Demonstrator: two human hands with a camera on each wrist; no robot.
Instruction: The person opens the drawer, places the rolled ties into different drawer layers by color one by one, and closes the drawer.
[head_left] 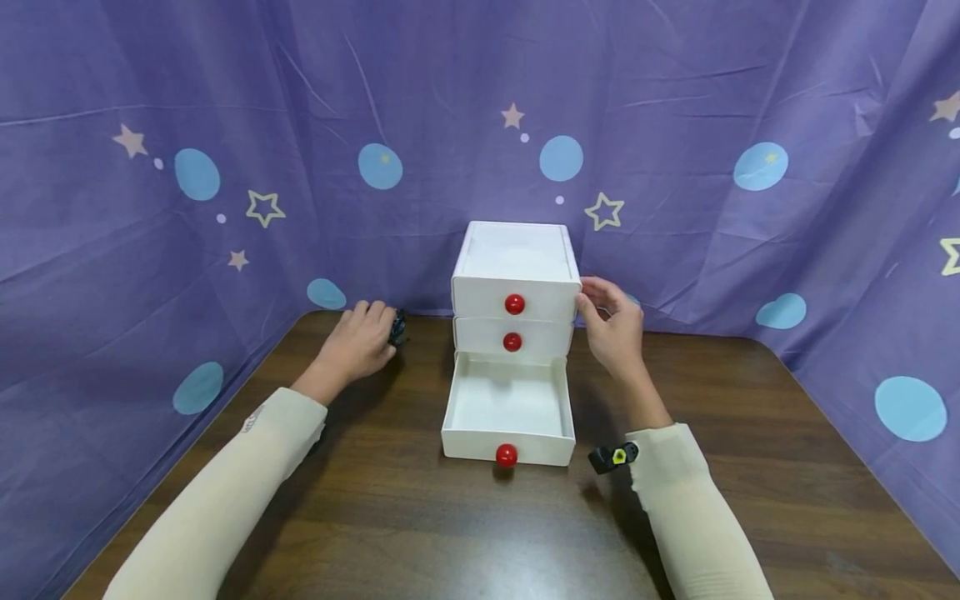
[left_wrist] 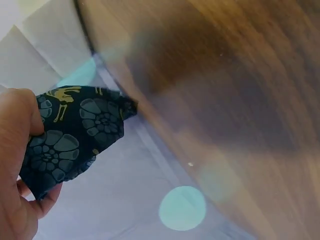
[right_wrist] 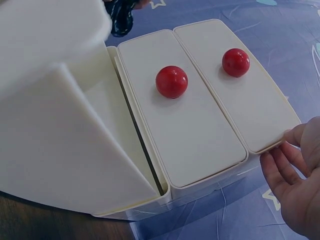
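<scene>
On table: your left hand (head_left: 358, 341) fingers pinch dark floral cloth (left_wrist: 75, 135); right hand (head_left: 613, 327) fingers relaxed, touching drawer unit (head_left: 516, 265) top-rt corner.

The head camera looks down from above at the white drawer box (head_left: 513, 333). Each wrist camera looks from very close; the right one shares the drawer box (right_wrist: 190, 120).

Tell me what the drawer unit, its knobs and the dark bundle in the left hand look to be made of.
Drawer unit: probably matte white plastic or coated card; thin, flat walls with clean edges. Knobs: glossy red balls, likely painted wood or plastic; they carry bright highlights. Dark bundle: printed fabric, soft and folded, with a floral pattern, gripped by the left hand.
</scene>
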